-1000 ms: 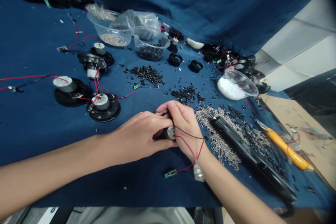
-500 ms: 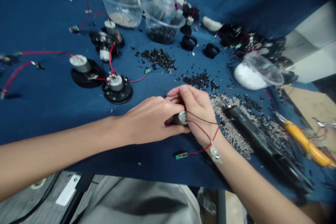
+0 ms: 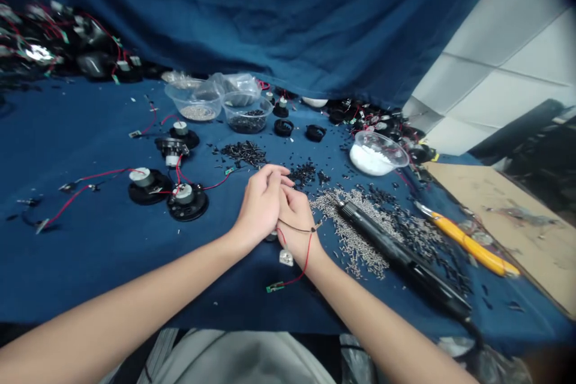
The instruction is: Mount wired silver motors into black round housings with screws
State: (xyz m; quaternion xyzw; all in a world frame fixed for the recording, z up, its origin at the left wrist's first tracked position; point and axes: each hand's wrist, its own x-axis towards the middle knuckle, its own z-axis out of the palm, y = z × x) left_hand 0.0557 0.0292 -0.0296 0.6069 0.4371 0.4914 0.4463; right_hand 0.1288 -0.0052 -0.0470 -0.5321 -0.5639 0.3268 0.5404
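Note:
My left hand [image 3: 260,207] and my right hand [image 3: 296,216] are clasped together above the blue cloth. A small motor [image 3: 271,236] is wrapped between the palms, with only its end showing below the wrists. Its red and black wires hang over my right wrist, carrying a small whitish metal part [image 3: 285,257] and a green circuit board [image 3: 275,287]. Fingers of both hands are closed around what is inside, so most of the motor is hidden. To the left lie black round bases with motors [image 3: 186,201] standing on them.
A black electric screwdriver [image 3: 400,255] lies across a heap of silver screws [image 3: 355,234] at right. Beyond it are yellow-handled cutters [image 3: 477,246] and cardboard [image 3: 508,216]. Plastic tubs [image 3: 247,114] and black screws [image 3: 243,152] are further back, with a tub of white material [image 3: 372,159].
The view has tilted up and shifted. My left hand has turned upright and closed against the right; the motor, visible between the hands before, is now mostly covered.

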